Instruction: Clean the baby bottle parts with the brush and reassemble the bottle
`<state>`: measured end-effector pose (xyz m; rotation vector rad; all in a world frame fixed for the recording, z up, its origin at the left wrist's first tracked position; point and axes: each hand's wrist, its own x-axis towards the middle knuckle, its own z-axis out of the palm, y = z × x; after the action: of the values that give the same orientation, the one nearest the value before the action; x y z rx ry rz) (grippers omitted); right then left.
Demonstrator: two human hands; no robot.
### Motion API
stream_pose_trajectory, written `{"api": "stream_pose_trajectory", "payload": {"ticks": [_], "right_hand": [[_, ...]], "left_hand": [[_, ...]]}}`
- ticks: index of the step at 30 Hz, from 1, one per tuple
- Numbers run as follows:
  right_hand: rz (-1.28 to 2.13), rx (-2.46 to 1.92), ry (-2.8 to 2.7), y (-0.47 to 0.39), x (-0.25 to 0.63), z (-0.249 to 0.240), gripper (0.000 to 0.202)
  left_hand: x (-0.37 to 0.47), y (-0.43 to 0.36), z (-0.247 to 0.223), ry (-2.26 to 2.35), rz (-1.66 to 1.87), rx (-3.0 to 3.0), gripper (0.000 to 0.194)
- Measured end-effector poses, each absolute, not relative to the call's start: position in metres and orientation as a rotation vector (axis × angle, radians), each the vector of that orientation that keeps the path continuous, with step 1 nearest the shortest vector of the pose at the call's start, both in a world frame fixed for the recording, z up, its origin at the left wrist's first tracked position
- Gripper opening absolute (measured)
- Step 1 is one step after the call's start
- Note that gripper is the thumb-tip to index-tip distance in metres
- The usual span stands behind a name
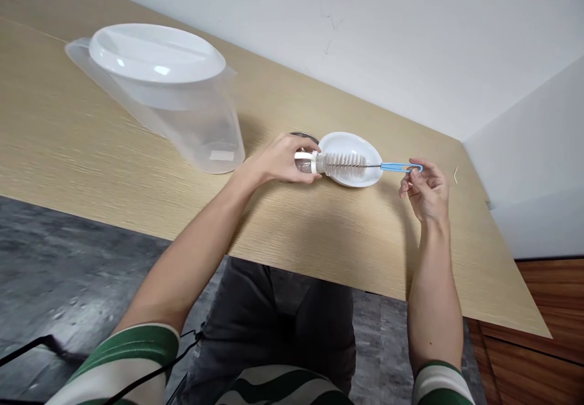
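My left hand [292, 159] is closed around a small clear bottle [303, 166] with a white collar, lying sideways with its mouth to the right. At that mouth sits a bristle brush [349, 165], its white bristles mostly outside the bottle. The brush's blue loop handle [400, 167] is pinched between the thumb and fingers of my right hand [426, 189]. Below and behind the bristles rests a white oval bowl [353, 143]. A round metal rim [305, 134] shows partly behind my left hand; the rest of it is hidden.
On the wooden table [191, 210], a large translucent pitcher [201, 131] with a white lid [157, 52] stands at the left. A small pale bent strip [455, 175] lies right of my right hand. A white wall [401, 58] borders the table's far edge.
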<state>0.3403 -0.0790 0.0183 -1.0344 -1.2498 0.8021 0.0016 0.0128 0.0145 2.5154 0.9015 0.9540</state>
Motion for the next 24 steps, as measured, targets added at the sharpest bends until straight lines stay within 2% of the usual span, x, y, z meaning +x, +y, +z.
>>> {"api": "stream_pose_trajectory", "payload": {"ticks": [12,14,18,24], "right_hand": [[0.676,-1.142,-1.163,-0.0749,0.3372,0.0107,0.052],[0.666,-1.133,-1.148,-0.0743,0.3355,0.0113,0.051],[0.758,-1.061,-1.185,-0.0766,0.337,0.0148,0.037],[0.785,-1.053,-1.226,-0.0778,0.3388,0.0148,0.046]], "left_hand": [[0.0055,0.0111,0.0109,0.889,0.954,2.607,0.048],[0.0061,0.0109,0.0108,0.897,0.941,2.616,0.048],[0.0061,0.01,0.013,0.91,0.92,2.579,0.047],[0.0059,0.0101,0.0136,0.893,0.934,2.558,0.047]]}}
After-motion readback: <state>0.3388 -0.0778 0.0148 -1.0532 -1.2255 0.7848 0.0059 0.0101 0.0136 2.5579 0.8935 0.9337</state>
